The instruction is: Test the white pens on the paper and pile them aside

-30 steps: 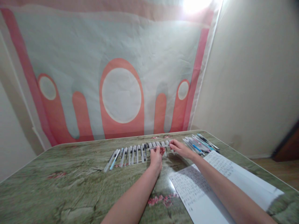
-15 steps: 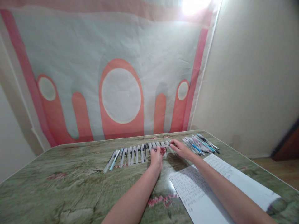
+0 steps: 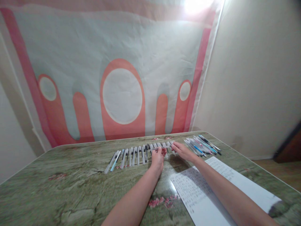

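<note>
Two hands hold a slim pen (image 3: 162, 148) level above the table (image 3: 80, 185).
The left hand (image 3: 157, 159) pinches it toward one end and the right hand (image 3: 180, 150) grips the other, fingers closed on it. Beneath and to the left runs a row of pens (image 3: 133, 156); right of the hands lies a pile of pens (image 3: 201, 145), near the written sheets (image 3: 199, 194) under the right forearm.

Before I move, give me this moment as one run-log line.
left hand: holds slim pen | right hand: at its other end | row of pens: on table | pen pile: right | written paper: under right forearm
</note>
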The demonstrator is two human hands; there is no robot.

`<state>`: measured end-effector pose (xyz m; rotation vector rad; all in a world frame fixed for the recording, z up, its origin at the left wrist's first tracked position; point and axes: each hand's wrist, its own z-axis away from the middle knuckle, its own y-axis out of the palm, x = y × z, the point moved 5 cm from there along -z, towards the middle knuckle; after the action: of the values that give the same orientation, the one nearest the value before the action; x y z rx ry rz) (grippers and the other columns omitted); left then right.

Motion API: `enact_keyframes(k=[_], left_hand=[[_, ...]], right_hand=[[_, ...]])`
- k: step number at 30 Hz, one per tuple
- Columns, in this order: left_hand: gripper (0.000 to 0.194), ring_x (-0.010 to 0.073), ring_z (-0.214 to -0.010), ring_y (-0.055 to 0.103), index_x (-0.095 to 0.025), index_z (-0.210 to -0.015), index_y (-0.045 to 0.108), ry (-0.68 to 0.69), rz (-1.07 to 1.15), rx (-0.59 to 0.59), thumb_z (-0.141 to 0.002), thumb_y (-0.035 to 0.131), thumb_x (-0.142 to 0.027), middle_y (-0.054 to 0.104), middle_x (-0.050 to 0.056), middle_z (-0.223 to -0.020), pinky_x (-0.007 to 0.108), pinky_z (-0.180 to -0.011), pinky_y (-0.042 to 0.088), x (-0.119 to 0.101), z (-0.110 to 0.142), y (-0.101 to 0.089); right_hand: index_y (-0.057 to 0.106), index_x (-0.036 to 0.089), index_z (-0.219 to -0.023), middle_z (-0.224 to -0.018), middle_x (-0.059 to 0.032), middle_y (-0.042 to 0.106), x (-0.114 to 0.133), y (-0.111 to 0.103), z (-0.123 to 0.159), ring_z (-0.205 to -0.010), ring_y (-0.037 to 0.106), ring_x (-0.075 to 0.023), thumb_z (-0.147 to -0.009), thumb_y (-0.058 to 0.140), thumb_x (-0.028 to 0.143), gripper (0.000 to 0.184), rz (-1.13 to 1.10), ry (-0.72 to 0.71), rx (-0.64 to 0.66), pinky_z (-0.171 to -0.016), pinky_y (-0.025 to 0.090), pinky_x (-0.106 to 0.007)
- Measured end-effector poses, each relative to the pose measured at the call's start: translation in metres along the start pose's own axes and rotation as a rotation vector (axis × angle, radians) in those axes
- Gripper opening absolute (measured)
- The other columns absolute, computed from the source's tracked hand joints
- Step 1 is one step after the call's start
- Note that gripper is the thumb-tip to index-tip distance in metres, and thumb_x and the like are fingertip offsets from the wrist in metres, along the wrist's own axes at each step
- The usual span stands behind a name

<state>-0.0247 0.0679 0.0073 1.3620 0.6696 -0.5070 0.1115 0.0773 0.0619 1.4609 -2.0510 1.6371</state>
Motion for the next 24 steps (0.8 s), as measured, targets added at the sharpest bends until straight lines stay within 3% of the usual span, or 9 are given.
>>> enact_keyframes(k=[5,13,18,21,24], left_hand=[[0.014,0.0092,-0.066,0.059,-0.015,-0.078,0.047,-0.023,-0.002,0.016,-0.076,0.058,-0.023,0.059,0.004,-0.074,0.024,-0.070,0.048,-0.001,0.003,0.003],[0.007,0.0080,-0.066,0.059,-0.017,-0.080,0.045,-0.035,0.024,0.039,-0.079,0.052,-0.016,0.058,0.002,-0.074,0.023,-0.070,0.048,0.001,0.003,0.005],[0.006,0.0074,-0.067,0.059,-0.016,-0.079,0.045,-0.053,0.062,0.034,-0.080,0.050,-0.015,0.059,0.002,-0.073,0.022,-0.071,0.047,0.001,0.003,0.004],[0.008,0.0077,-0.066,0.058,-0.016,-0.078,0.045,-0.048,0.069,0.045,-0.079,0.053,-0.017,0.058,0.002,-0.073,0.023,-0.072,0.047,0.001,0.003,0.004],[0.009,0.0081,-0.065,0.058,-0.016,-0.077,0.045,-0.048,0.055,0.053,-0.078,0.054,-0.019,0.058,0.002,-0.072,0.024,-0.072,0.047,0.000,0.004,0.005]], right_hand=[[0.050,0.018,-0.077,-0.068,0.0005,0.052,-0.001,-0.001,0.000,-0.064,0.047,-0.0128,-0.086,0.032,0.043,0.032,-0.053,0.028,-0.051,-0.062,0.038,-0.025],[0.050,0.017,-0.059,-0.055,-0.0006,0.053,-0.013,0.005,-0.001,-0.054,0.048,-0.0126,-0.086,0.024,0.050,0.049,-0.163,0.135,0.020,-0.058,0.038,-0.025],[0.052,0.018,-0.075,-0.067,-0.0001,0.056,0.002,-0.001,0.000,-0.062,0.050,-0.0126,-0.085,0.033,0.048,0.037,-0.093,0.020,-0.032,-0.062,0.038,-0.025],[0.051,0.018,-0.066,-0.064,0.0001,0.054,0.008,-0.003,0.001,-0.063,0.049,-0.0133,-0.085,0.033,0.047,0.039,0.012,-0.023,-0.055,-0.064,0.037,-0.026],[0.049,0.018,-0.059,-0.057,0.0005,0.052,0.004,-0.001,0.000,-0.058,0.049,-0.0128,-0.086,0.030,0.048,0.045,-0.027,0.032,-0.032,-0.061,0.037,-0.026]])
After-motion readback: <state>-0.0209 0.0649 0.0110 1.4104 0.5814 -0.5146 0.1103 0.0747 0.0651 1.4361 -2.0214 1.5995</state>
